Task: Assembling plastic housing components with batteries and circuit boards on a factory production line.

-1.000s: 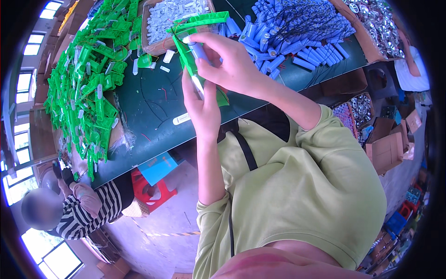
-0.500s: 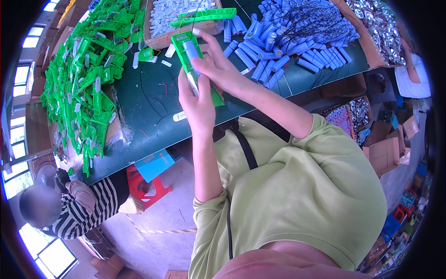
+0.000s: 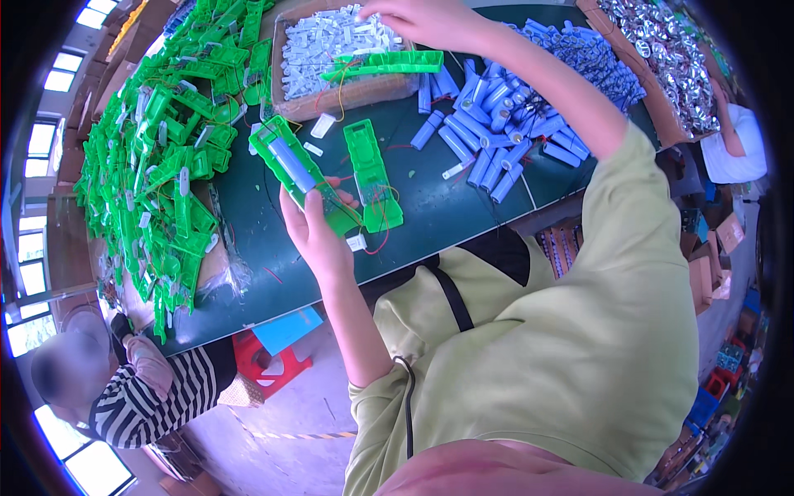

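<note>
My left hand (image 3: 321,236) is closed round the lower end of a green plastic housing (image 3: 266,140), held tilted above the table. A blue cylindrical battery (image 3: 289,161) lies lengthwise inside that housing. At the top edge of the view my right hand (image 3: 422,21) is over a cardboard box (image 3: 327,104) of small white plastic parts (image 3: 331,54). Its fingers reach out apart over the parts, and nothing shows between them. A second green housing (image 3: 370,165), with thin red wires and a white connector (image 3: 356,242), lies just right of my left hand.
Green wired housings (image 3: 153,174) are heaped on the left. Blue batteries with black leads (image 3: 504,107) pile up on the right, beside a box of shiny metal parts (image 3: 653,50). One green housing (image 3: 397,61) lies across the box's front rim. A person in stripes (image 3: 157,388) sits at the left.
My right hand has left the housing and moved up over the box of white parts. My left hand has shifted left and lower with the housing. The second housing now shows on the table.
</note>
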The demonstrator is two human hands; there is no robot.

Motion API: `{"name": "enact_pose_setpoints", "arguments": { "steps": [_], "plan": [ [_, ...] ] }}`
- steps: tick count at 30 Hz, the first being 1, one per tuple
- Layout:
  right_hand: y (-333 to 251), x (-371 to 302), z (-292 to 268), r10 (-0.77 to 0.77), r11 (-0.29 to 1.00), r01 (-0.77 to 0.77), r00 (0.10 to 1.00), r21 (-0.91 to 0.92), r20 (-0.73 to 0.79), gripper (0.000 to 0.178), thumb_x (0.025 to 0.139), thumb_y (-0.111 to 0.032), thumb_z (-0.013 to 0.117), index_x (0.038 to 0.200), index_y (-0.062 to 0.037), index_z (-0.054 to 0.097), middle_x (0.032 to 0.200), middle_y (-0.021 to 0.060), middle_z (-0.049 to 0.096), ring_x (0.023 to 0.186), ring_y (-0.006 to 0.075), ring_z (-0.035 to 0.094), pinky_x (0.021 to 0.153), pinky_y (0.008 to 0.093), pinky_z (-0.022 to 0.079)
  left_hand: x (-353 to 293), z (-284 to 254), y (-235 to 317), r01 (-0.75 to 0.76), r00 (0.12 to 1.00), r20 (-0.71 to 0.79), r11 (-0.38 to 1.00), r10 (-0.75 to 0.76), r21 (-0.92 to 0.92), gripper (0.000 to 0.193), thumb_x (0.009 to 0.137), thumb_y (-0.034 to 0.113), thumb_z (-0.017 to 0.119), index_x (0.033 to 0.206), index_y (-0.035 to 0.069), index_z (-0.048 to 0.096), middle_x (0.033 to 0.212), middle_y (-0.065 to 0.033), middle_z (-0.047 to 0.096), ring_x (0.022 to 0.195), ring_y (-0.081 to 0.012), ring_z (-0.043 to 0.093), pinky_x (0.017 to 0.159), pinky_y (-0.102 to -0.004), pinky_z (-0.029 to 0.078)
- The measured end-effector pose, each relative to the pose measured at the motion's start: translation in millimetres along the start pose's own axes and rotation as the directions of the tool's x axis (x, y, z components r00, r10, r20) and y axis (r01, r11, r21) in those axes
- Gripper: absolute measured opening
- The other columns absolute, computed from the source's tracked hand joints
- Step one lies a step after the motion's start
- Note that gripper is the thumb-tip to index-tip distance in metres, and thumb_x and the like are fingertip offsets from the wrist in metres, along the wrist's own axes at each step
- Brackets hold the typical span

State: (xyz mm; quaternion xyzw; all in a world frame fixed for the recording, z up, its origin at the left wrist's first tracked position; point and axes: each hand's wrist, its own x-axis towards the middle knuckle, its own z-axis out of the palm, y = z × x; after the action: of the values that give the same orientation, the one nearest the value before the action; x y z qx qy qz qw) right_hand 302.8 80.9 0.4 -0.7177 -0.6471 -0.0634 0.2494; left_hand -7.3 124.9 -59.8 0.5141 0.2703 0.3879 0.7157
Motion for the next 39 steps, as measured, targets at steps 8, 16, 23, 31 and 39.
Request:
{"name": "enact_pose_setpoints", "arguments": {
  "steps": [8, 16, 23, 31, 39],
  "plan": [
    [65, 72, 92, -0.294, 0.93, 0.336, 0.924, -0.15, 0.246, 0.014, 0.081, -0.013, 0.057, 0.094, -0.0073, 0.058, 0.089, 0.0109, 0.06, 0.086, 0.03, 0.06, 0.073, 0.0419, 0.048, 8, -9, -1, -0.001, 1.0, 0.032, 0.998, 0.0, 0.063, 0.04, 0.091, 0.011, 0.044, 0.129, 0.0, 0.036, 0.091, -0.0132, 0.058, 0.068, -0.0152, 0.057, 0.062, -0.0293, 0.051],
    [59, 70, 77, -0.199, 0.966, 0.22, 0.967, -0.133, 0.157, 0.014, 0.082, -0.019, 0.057, 0.087, -0.0068, 0.06, 0.078, 0.0147, 0.06, 0.077, 0.0299, 0.061, 0.067, 0.0408, 0.047, 10, -1, -4, 0.007, 0.999, 0.035, 0.997, -0.01, 0.08, 0.042, 0.09, 0.009, 0.044, 0.129, -0.001, 0.035, 0.091, -0.0131, 0.058, 0.068, -0.0153, 0.058, 0.063, -0.0291, 0.05],
    [-20, 30, 30, 0.115, 0.731, -0.154, 0.988, 0.665, 0.102, 0.025, 0.09, -0.025, 0.057, 0.098, -0.0038, 0.066, 0.085, 0.0031, 0.063, 0.077, 0.0095, 0.058, 0.071, 0.0253, 0.046, -1, 14, 7, -0.028, 0.995, 0.095, 0.995, 0.019, 0.094, 0.038, 0.09, 0.012, 0.044, 0.126, 0.001, 0.038, 0.09, -0.0129, 0.058, 0.067, -0.015, 0.057, 0.06, -0.0299, 0.051],
    [-94, -28, -11, 0.08, 0.164, -0.349, 0.937, 0.923, 0.34, 0.018, 0.089, -0.02, 0.057, 0.098, -0.0037, 0.058, 0.09, 0.0047, 0.063, 0.083, 0.0086, 0.06, 0.079, 0.0253, 0.049, -19, 37, 29, -0.055, 0.992, 0.111, 0.997, 0.06, -0.046, 0.045, 0.089, 0.009, 0.045, 0.131, 0.001, 0.032, 0.093, -0.014, 0.059, 0.068, -0.018, 0.059, 0.06, -0.0302, 0.051],
    [-170, -67, 36, 0.145, -0.084, -0.183, 0.97, 0.98, 0.194, 0.015, 0.089, -0.006, 0.055, 0.103, -0.0033, 0.049, 0.088, 0.0026, 0.057, 0.075, 0.0082, 0.054, 0.069, 0.0226, 0.044, -24, 50, 49, -0.231, 0.973, -0.012, 0.961, 0.232, -0.152, 0.044, 0.089, 0.009, 0.046, 0.13, 0.0, 0.032, 0.102, -0.0139, 0.057, 0.071, -0.0163, 0.06, 0.062, -0.0284, 0.051]
  ]
}}
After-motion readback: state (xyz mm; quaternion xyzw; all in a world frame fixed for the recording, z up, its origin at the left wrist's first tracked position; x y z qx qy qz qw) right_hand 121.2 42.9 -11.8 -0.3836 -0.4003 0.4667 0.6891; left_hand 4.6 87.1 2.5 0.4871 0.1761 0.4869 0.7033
